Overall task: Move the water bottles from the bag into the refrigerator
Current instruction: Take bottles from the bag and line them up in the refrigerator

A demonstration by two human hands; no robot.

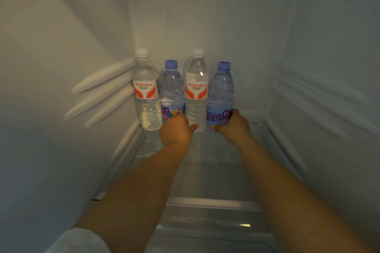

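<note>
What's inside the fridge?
Four water bottles stand in a row on the glass shelf: two white-capped bottles and two blue-capped bottles. The left hand and right hand hide the blue ones' bottoms.

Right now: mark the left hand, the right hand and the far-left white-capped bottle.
left hand (pixel 175 129), head view, back of the hand.
right hand (pixel 231 124), head view, back of the hand.
far-left white-capped bottle (pixel 146 92), head view, its red-and-white label.
</note>
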